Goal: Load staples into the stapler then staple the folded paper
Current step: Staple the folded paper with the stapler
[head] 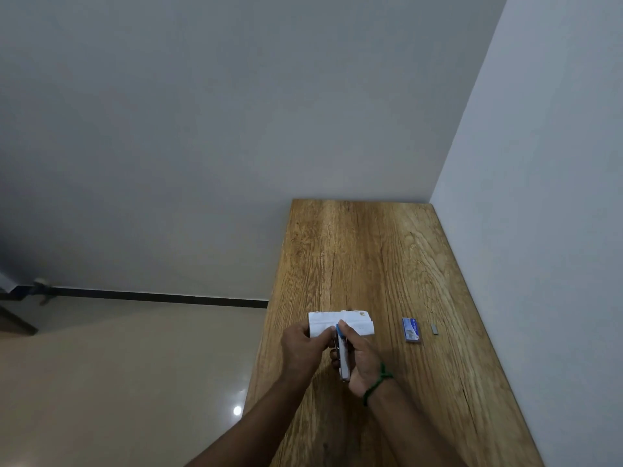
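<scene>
My left hand (301, 345) pinches the folded paper (340, 322); my right hand (362, 360) fingers grip the stapler (343, 358) at its edge. The staple box (412, 330) lies right of the paper on the tabletop (371, 251).

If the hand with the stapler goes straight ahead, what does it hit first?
Most likely the folded paper: the right hand points the stapler at its near edge, which the left hand holds. Depth is hard to judge.
</scene>
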